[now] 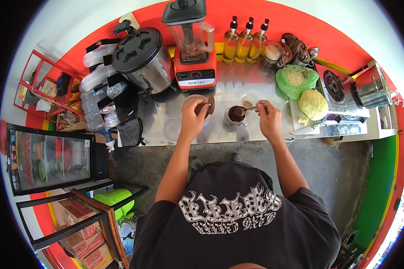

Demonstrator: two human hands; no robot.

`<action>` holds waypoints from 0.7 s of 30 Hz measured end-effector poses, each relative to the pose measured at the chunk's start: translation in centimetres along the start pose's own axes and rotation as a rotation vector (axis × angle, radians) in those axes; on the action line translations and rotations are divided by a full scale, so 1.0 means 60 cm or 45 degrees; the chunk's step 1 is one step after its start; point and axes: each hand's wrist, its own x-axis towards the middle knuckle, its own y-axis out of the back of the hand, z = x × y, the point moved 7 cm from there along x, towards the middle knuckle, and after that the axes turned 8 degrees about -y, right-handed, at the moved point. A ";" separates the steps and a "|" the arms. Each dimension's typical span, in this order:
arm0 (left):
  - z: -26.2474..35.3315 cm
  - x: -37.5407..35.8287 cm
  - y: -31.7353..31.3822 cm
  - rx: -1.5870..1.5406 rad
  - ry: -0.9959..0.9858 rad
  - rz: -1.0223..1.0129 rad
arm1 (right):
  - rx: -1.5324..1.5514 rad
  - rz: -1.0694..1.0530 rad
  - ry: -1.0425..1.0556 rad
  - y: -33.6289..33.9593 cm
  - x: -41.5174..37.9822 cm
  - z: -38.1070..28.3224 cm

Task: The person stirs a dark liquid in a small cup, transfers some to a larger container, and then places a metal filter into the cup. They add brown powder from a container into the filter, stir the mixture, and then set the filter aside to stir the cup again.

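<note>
Right hand (268, 115) grips one spoon (251, 108) at one cup (234, 117); left hand (194, 114) pinches one brown disc (211, 106); three bottles (243, 46) stand beyond.

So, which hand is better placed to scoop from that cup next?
Probably the right hand: it holds the spoon at the cup, while the left hand grips a dark round piece.

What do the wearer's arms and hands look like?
Left hand and right hand bare, no gloves; forearms uncovered. Black short-sleeved T-shirt, sleeves ending near the elbows, white ornate lettering on it.
</note>
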 end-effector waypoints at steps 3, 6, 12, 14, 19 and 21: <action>0.016 0.004 -0.005 -0.036 0.026 0.000 | -0.117 -0.070 0.466 -0.021 -0.019 -0.034; 0.038 0.010 -0.007 -0.009 -0.016 -0.009 | -0.218 -0.180 0.645 -0.026 -0.038 -0.062; 0.041 0.009 -0.012 0.046 -0.065 -0.005 | -0.295 -0.273 0.868 -0.030 -0.057 -0.075; 0.039 0.007 -0.018 0.035 -0.046 -0.028 | -0.274 -0.256 0.840 -0.023 -0.056 -0.073; 0.050 0.003 -0.042 0.192 -0.146 -0.047 | -0.275 -0.274 0.807 -0.015 -0.053 -0.068; 0.054 0.009 -0.055 0.213 -0.170 -0.068 | -0.157 -0.209 0.693 -0.004 -0.042 -0.055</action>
